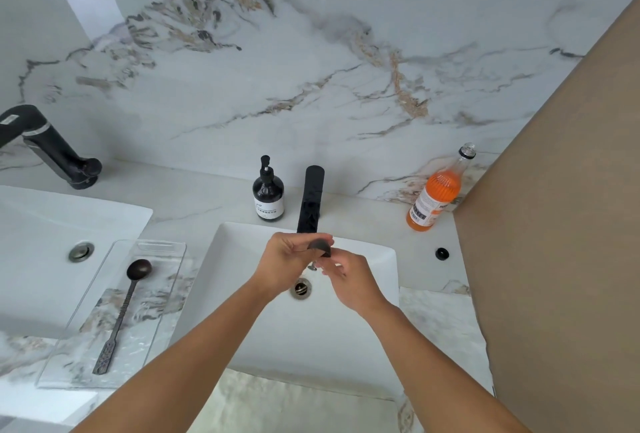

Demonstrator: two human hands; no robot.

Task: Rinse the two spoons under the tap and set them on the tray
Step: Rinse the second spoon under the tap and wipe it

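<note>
Head view, items as they lie.

1. Second spoon [320, 247]: dark bowl showing just under the tap [310, 200], over the sink [367, 259] at 12 o'clock from you. Your left hand [289, 259] pinches it; the handle is hidden, so its long axis cannot be told.
2. Your right hand [346, 276]: close against the left, fingers curled at the spoon's bowl; whether it grips or only rubs cannot be told.
3. First spoon [121, 315]: on the clear tray [152, 356], bowl toward 12, handle toward 6, slightly slanted.
4. Tray: at 9 o'clock from your hands, beside the sink's left rim. Your left hand is the nearer, so the carry likely goes leftward, laying this spoon parallel to the first.
5. Water flow: not discernible.
</note>
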